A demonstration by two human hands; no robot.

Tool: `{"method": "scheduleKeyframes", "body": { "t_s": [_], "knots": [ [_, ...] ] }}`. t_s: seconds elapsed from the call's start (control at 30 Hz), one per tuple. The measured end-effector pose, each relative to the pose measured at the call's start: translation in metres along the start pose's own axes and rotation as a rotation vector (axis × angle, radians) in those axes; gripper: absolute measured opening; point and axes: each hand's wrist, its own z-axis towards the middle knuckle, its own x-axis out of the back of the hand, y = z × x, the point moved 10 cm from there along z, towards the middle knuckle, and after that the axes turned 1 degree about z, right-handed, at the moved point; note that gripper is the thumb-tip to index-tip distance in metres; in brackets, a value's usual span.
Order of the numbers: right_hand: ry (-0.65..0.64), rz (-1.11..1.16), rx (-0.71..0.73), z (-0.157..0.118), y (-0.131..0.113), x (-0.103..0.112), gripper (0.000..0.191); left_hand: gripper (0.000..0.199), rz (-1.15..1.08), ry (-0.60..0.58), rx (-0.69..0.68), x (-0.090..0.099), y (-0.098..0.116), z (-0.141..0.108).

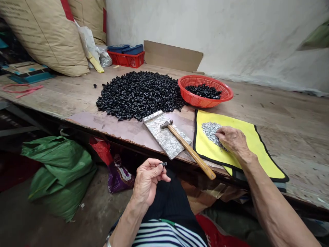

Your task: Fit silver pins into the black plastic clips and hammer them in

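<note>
Black piece is pinched in left hand near hammer on slab, right grip at silver bits unclear.

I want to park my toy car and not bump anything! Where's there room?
Bare wood shows right of the red basket, behind the yellow cloth, and between the pink string and black heap, though one loose black piece sits there. It's crowded around the hammer and where the right hand touches the silvery bits.
</note>
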Motion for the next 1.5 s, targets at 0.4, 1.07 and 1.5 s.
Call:
{"method": "scheduleKeyframes", "body": {
  "t_s": [0.4, 1.07, 1.5],
  "knots": [
    [0.095, 0.189, -0.067, -0.011, 0.015, 0.023, 0.013, 0.017, 0.010, 0.027, -0.030, -0.009, 0.010, -0.013],
    [-0.256, 1.511, -0.100, -0.141, -0.157, -0.041, 0.012, 0.017, 0.031, 0.088, -0.136, -0.002, 0.014, -0.019],
    [-0.317, 1.516, -0.163, -0.135, -0.162, -0.042, 0.008, 0.020, -0.002, 0.105, -0.126, -0.001, 0.012, -0.020]
  ]
}}
